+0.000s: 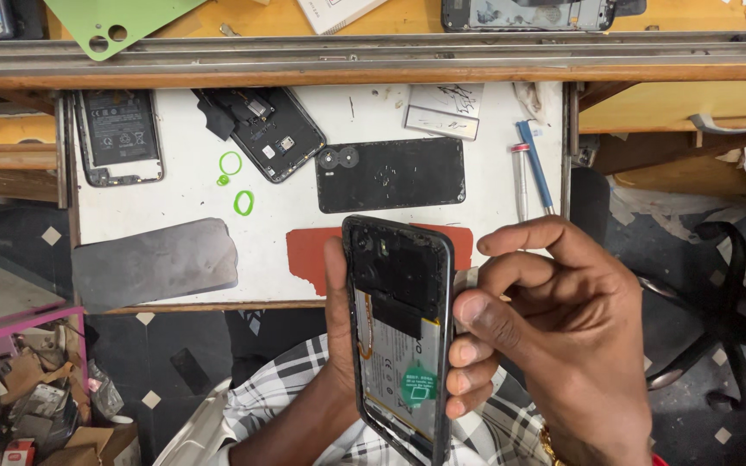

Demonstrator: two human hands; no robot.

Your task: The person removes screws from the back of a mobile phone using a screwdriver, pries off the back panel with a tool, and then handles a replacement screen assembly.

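An opened phone with its back cover off stands upright in front of me, showing a white battery with a green sticker and a black upper board cover. My left hand grips it from behind along its left edge. My right hand clasps the phone's right edge, thumb pressed on the frame, index finger curled above. A black back cover lies on the white drawer tray beyond the phone, beside a red mat piece.
On the tray lie another opened phone, a phone with its battery showing, a grey screen panel, green rings, a small box and two pen-like tools. A green back cover lies on the wooden bench above.
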